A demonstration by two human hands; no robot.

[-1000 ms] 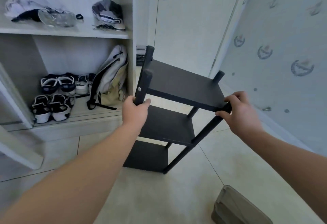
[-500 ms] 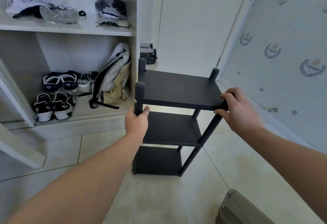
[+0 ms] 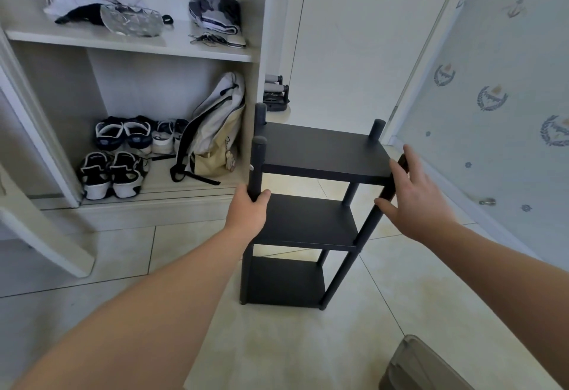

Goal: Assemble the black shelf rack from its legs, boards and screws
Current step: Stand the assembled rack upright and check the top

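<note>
Fingers (image 3: 244, 194) of L hand (image 3: 249, 209) wrap front-L leg (image 3: 258, 162) of black shelf rack (image 3: 304, 220), below top board (image 3: 323, 155). R hand (image 3: 415, 205): fingers straight, spread by front-R leg (image 3: 368, 226), contact unclear. Rack stands upright on tile floor (image 3: 277, 352), just beside shoe cupboard (image 3: 252, 88).

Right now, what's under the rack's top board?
A middle board, then a bottom board; tile floor shows between them. The bottom board hides whatever lies beneath it.
</note>
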